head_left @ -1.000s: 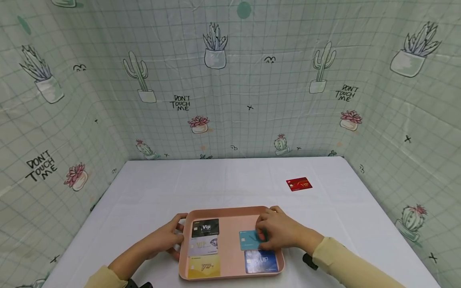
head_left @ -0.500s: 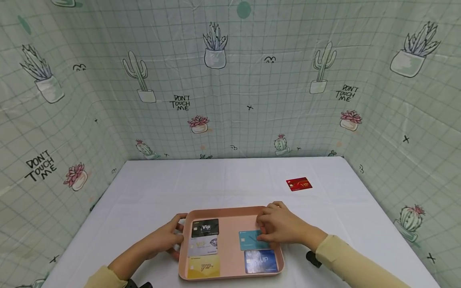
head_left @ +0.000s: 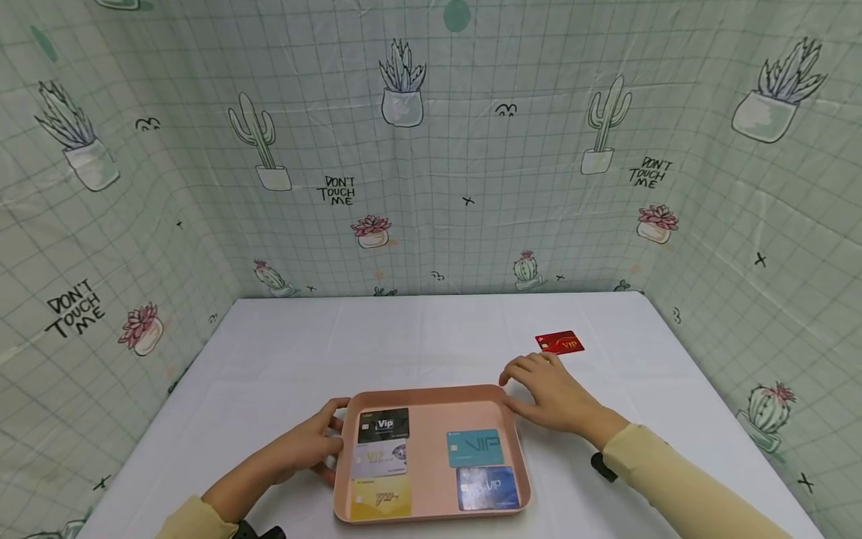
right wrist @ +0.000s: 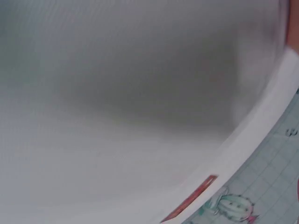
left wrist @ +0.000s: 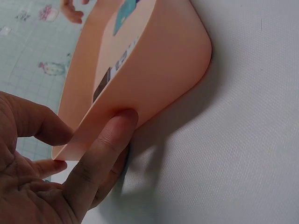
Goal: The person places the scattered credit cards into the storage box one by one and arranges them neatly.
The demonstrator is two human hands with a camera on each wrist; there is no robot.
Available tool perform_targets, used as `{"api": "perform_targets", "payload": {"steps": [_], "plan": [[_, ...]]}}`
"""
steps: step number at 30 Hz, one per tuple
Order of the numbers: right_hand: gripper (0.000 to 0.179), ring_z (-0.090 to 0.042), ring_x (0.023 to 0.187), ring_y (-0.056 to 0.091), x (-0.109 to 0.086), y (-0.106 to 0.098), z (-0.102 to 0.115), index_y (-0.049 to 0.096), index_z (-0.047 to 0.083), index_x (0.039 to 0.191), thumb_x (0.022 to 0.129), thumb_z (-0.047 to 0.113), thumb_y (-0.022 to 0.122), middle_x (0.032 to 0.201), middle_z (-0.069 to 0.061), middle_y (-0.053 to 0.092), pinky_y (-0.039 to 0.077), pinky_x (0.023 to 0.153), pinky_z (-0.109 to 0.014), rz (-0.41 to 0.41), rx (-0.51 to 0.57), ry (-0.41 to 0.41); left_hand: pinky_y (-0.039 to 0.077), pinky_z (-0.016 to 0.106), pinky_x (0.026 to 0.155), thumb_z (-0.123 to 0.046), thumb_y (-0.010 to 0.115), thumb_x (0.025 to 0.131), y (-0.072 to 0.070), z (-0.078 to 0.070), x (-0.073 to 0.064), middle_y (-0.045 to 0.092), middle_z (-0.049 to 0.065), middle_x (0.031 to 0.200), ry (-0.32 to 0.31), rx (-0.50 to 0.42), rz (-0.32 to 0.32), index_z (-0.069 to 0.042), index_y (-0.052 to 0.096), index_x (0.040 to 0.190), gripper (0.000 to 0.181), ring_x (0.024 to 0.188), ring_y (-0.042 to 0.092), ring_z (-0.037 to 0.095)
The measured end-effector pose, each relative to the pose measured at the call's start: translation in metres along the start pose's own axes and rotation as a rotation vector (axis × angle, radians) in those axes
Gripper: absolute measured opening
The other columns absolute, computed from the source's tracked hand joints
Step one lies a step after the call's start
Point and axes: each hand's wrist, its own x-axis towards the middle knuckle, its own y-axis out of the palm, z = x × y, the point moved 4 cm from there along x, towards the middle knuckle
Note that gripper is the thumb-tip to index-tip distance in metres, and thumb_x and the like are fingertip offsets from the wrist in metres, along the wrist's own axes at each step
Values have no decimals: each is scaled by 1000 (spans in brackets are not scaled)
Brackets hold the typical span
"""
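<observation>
My left hand (head_left: 306, 448) grips the left side of a pink tray (head_left: 429, 449); in the left wrist view, the thumb (left wrist: 117, 133) lies against its outer wall. Inside the tray, a black card (head_left: 384, 426), a silver card (head_left: 379, 458) and a gold card (head_left: 381, 499) form a left column. A teal card (head_left: 475, 448) lies on the right above a blue card (head_left: 488, 489). Holding nothing visible, my right hand (head_left: 555, 393) is beside the tray's upper right corner, its fingers bent loosely. Just beyond it lies a red card (head_left: 560, 342).
A white tabletop (head_left: 303, 344) surrounds the tray. Patterned cactus cloth (head_left: 431, 150) hangs behind the table and along both sides. The right wrist view shows mostly blurred white tabletop, with the red card near its lower edge.
My right hand has let go of the teal card and moved up and right, out of the tray toward the red card. The left hand and tray have stayed put.
</observation>
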Motion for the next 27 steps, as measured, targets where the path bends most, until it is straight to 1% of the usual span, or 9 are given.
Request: {"api": "perform_targets", "payload": {"steps": [6, 8, 12, 15, 17, 21, 24, 27], "plan": [[29, -29, 121, 60, -3, -4, -34, 70, 18, 116, 92, 32, 75, 121, -4, 68, 41, 104, -60, -23, -53, 76, 64, 43, 58, 2, 58, 85, 1, 0, -1, 50, 20, 123, -2, -4, 11, -7, 26, 159, 81, 81, 69, 25], [32, -32, 124, 59, -4, -6, -45, 69, 17, 121, 92, 31, 73, 126, -8, 67, 40, 104, -61, -15, -76, 106, 64, 43, 58, 2, 57, 85, 1, -1, -1, 50, 21, 124, -1, -8, 17, -7, 26, 159, 81, 81, 69, 25], [40, -36, 131, 54, -8, -6, -65, 64, 16, 134, 95, 25, 67, 137, -13, 63, 39, 104, -66, 33, -131, 165, 64, 43, 58, 2, 56, 85, 0, -2, -2, 49, 21, 125, 1, -12, 21, -7, 25, 159, 81, 81, 69, 25], [47, -38, 134, 51, -11, -4, -78, 59, 12, 142, 95, 19, 61, 143, -15, 59, 36, 106, -68, 76, -152, 213, 64, 43, 58, 3, 56, 85, -1, -3, -2, 49, 22, 125, 7, -11, 24, -7, 25, 159, 81, 81, 69, 25], [51, -41, 136, 50, -14, -2, -86, 55, 9, 146, 96, 15, 57, 147, -17, 57, 35, 107, -69, 98, -155, 251, 64, 43, 58, 3, 56, 85, -2, -4, -2, 48, 22, 126, 13, -10, 29, -7, 25, 159, 81, 82, 68, 25], [56, -45, 139, 45, -19, 1, -100, 46, 5, 152, 97, 13, 53, 153, -21, 50, 31, 110, -72, 140, -142, 342, 64, 43, 59, 2, 56, 85, -2, -5, -1, 48, 22, 125, 11, -14, 33, -7, 25, 159, 80, 82, 68, 25], [60, -47, 144, 40, -20, 4, -108, 40, 6, 156, 97, 10, 48, 157, -24, 44, 30, 111, -73, 164, -132, 382, 64, 43, 58, 2, 57, 85, -2, -5, -2, 48, 22, 125, 5, -15, 34, -7, 25, 159, 80, 81, 68, 26], [64, -49, 146, 36, -21, 6, -113, 35, 6, 159, 96, 6, 45, 160, -25, 38, 30, 110, -75, 181, -129, 402, 63, 42, 58, 1, 58, 84, -1, -4, -3, 49, 22, 125, 4, -16, 37, -6, 26, 158, 81, 81, 68, 26]]}}
